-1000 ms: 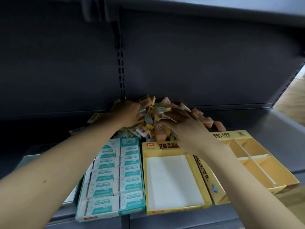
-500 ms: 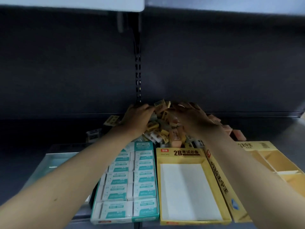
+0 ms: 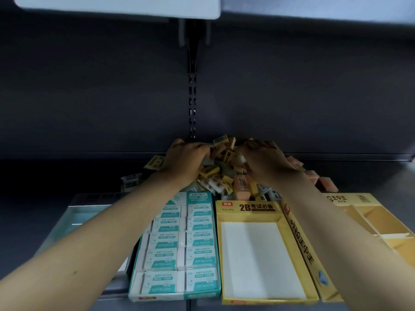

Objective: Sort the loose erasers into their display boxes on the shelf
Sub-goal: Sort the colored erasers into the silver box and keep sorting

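The fingers of the left hand (image 3: 186, 158) curl down into the left flank of the pile of loose erasers (image 3: 224, 169), and those of the right hand (image 3: 265, 159) curl into its right flank. Both hands press on the heap from above; whether either has pinched out a single eraser cannot be told, since the fingertips are buried among the pieces.

The step in hand looks like raking through the heap to pick out one kind. Just nearer than the fingers stand the display boxes: under the left forearm the teal box (image 3: 199, 295), already packed with white-sleeved erasers; between the two forearms the yellow 2B box (image 3: 249, 208), empty down to its white floor; under the right forearm the divided yellow box (image 3: 368, 204), its compartments empty too. Peach erasers (image 3: 326, 184) lie just beyond the right wrist. The next move calls for closing on matching erasers and drawing them back to the right box.

Against the earlier frames, both hands have reached deeper and higher over the pile, and the camera has tipped up and shifted, showing more of the shelf (image 3: 370, 173) back panel.
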The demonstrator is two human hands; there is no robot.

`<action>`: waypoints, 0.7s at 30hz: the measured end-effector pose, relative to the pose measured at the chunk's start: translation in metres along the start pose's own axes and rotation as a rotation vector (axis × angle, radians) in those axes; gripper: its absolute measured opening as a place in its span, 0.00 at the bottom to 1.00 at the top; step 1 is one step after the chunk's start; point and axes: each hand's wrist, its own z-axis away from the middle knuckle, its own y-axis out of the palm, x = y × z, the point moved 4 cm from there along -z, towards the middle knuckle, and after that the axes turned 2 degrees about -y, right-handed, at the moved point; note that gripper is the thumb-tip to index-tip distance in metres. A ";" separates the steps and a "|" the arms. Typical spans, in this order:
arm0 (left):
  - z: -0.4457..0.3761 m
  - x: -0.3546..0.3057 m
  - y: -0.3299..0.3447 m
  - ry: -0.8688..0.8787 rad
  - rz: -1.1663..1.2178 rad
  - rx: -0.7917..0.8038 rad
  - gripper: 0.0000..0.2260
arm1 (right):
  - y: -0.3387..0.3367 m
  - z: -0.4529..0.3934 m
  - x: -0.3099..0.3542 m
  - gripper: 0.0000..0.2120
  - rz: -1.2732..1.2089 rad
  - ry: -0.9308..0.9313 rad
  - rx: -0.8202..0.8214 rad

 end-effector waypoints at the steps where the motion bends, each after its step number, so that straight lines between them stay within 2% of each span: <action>1: 0.001 0.002 -0.001 0.010 -0.018 0.003 0.09 | -0.001 0.000 0.001 0.21 0.009 0.015 -0.019; 5: 0.009 0.014 -0.012 -0.009 -0.011 -0.010 0.13 | -0.011 0.002 0.009 0.16 0.029 0.104 -0.087; 9: 0.024 0.033 -0.028 -0.036 0.075 -0.062 0.16 | -0.036 0.005 0.036 0.18 -0.108 0.181 -0.157; 12: 0.048 0.056 -0.045 -0.143 0.363 -0.103 0.15 | -0.055 0.013 0.068 0.15 -0.231 0.227 -0.257; 15: 0.088 0.084 -0.061 -0.306 0.689 -0.153 0.08 | -0.066 0.026 0.110 0.11 -0.417 0.223 -0.417; 18: 0.128 0.107 -0.064 -0.378 0.797 -0.054 0.05 | -0.066 0.031 0.153 0.10 -0.588 0.211 -0.403; 21: 0.158 0.127 -0.063 -0.414 0.803 0.026 0.04 | -0.065 0.032 0.191 0.11 -0.699 0.188 -0.393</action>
